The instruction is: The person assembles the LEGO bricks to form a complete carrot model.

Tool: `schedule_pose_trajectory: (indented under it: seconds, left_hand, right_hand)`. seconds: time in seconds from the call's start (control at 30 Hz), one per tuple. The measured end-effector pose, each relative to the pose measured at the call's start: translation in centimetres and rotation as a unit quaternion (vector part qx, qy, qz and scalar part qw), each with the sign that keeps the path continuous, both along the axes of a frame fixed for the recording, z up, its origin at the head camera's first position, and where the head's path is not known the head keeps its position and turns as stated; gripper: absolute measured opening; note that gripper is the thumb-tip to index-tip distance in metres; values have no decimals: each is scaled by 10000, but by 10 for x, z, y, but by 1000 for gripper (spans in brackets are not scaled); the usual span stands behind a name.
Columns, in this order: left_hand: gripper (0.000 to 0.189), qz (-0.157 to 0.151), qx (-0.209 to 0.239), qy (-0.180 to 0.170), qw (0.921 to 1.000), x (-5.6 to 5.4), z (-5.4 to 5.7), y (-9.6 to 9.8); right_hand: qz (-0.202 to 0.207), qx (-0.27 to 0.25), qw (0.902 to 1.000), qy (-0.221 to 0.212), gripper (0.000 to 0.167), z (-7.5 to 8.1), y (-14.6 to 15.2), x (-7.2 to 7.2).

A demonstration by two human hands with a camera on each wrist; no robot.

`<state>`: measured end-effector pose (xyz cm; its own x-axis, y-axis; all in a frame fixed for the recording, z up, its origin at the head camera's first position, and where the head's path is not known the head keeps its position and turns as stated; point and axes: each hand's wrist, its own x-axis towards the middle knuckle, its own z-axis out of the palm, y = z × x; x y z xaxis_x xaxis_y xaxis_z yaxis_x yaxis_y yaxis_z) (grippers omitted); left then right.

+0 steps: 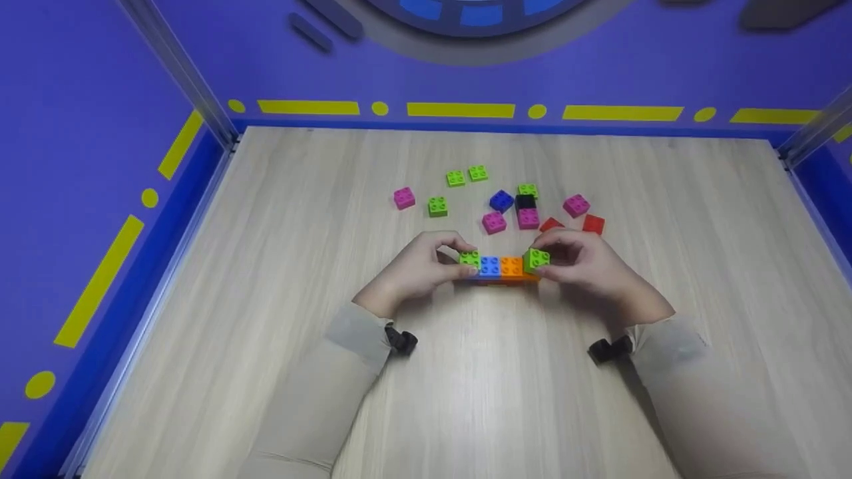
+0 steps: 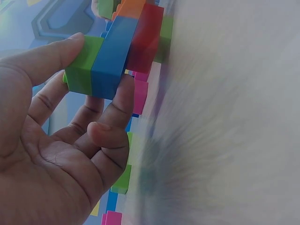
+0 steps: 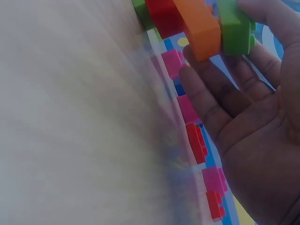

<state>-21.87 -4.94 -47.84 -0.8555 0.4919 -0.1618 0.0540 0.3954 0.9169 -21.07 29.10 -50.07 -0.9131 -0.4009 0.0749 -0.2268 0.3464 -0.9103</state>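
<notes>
A built block structure lies crosswise between the hands, with a blue brick (image 1: pixel 490 266) on the left and an orange brick (image 1: pixel 511 266) on the right. Beneath them a red brick (image 2: pixel 146 40) shows in the left wrist view, with more green under it. My left hand (image 1: pixel 423 266) pinches a green brick (image 2: pixel 84 65) seated on the blue brick's outer end, thumb on one side and fingers on the other. At the other end, my right hand (image 1: pixel 592 263) pinches a second green brick (image 1: pixel 536 261) between thumb and fingers; it sits slightly tilted over the orange brick's end.
Behind the hands lie several loose bricks: a pink brick (image 1: pixel 404 197), a green brick (image 1: pixel 437 206), a dark blue brick (image 1: pixel 501 201), a black brick (image 1: pixel 526 203) and a red brick (image 1: pixel 594 224) among them. Blue-purple panels (image 1: pixel 466 80) border the wooden table (image 1: pixel 299 199).
</notes>
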Motion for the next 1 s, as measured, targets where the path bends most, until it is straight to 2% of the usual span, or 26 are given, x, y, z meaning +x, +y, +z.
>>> schedule_pose_trajectory:
  seconds: [0.43, 1.0]
  left_hand:
    - [25, 15, 12, 11, 10000, -1, 0, 1]
    - [27, -3, -13, 73, 10000, -1, -1, -1]
  right_hand:
    - [-119, 590, 9981, -138, 35, -1, -1, 0]
    - [-179, 277, 9982, -499, 29, 2, -11, 6]
